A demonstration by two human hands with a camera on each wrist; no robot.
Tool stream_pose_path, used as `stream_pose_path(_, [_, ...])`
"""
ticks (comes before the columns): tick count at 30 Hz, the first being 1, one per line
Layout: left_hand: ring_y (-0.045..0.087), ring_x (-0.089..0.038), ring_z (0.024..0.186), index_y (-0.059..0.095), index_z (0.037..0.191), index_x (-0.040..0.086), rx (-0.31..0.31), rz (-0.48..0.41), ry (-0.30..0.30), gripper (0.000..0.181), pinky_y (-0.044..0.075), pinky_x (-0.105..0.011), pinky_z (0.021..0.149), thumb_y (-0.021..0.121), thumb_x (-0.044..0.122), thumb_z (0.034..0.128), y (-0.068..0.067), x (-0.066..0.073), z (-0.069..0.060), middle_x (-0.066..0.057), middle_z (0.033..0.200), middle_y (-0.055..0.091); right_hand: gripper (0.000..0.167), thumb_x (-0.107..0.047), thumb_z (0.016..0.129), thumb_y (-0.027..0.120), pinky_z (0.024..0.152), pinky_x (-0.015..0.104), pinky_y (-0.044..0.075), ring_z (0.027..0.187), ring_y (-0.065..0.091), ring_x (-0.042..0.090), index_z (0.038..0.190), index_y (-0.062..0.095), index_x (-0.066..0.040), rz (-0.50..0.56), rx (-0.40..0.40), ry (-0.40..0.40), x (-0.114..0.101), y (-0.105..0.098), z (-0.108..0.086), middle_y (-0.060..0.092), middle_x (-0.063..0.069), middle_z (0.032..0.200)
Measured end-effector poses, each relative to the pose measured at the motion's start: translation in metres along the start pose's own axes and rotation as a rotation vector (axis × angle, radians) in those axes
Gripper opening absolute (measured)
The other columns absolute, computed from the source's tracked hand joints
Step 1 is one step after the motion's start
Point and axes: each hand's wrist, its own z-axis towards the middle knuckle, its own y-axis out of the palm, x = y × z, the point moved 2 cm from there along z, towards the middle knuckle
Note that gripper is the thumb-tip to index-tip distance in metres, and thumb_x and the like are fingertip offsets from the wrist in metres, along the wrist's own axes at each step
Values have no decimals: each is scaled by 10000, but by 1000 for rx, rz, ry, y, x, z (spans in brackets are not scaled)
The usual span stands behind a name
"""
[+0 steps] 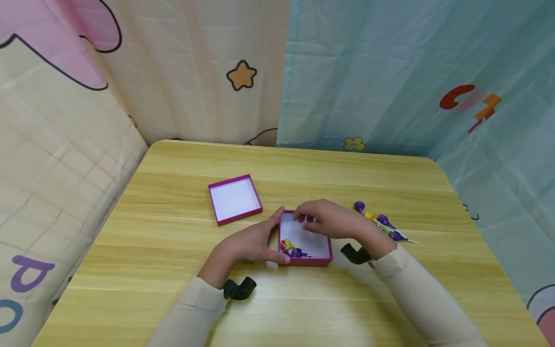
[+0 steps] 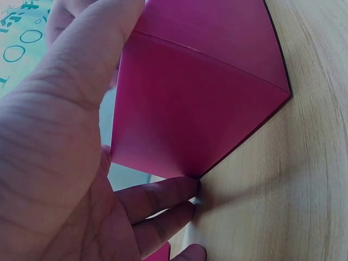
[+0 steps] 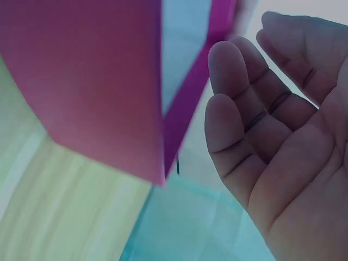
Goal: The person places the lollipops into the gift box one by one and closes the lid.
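A magenta box (image 1: 305, 261) with a white inside stands uncovered on the table. Several wrapped lollipops (image 1: 288, 245) lie in its near left corner, in yellow-red and purple wrappers. My left hand (image 1: 249, 243) holds the box at its left side, thumb at the near left corner and fingers toward the far one. Over the far right part of the box hovers my right hand (image 1: 331, 219), fingers loosely bent. In the right wrist view, this hand (image 3: 283, 125) has nothing between its fingers and is beside the magenta box wall (image 3: 98, 81).
The box's lid (image 1: 235, 196) lies inside-up at the back left of the box. To the right, partly behind my right forearm, more lollipops (image 1: 383, 220) lie in a loose pile on the wooden table (image 1: 173, 202). Printed curtains (image 1: 195, 96) hang around the table.
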Motion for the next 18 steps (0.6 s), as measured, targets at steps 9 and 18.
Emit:
stream_pose_path(9, [402, -181, 1329, 19, 1604, 331, 8, 2, -7, 1249, 348, -433, 1110, 796, 667, 686, 1, 0, 2, 9, 1591, 299, 206, -128, 982, 636, 801, 352, 535, 962, 599, 162, 1183, 664, -94, 67, 146, 95, 27, -16, -36, 671, 35, 1083])
stream_pose_path(18, [391, -194, 1333, 27, 1609, 306, 6, -8, -4, 1246, 359, -450, 1102, 807, 639, 697, 1, -1, 1, 2, 1592, 293, 207, -125, 989, 623, 707, 358, 550, 853, 625, 216, 1187, 639, -69, 103, 214, 233, 61, -13, -77, 659, 57, 1057])
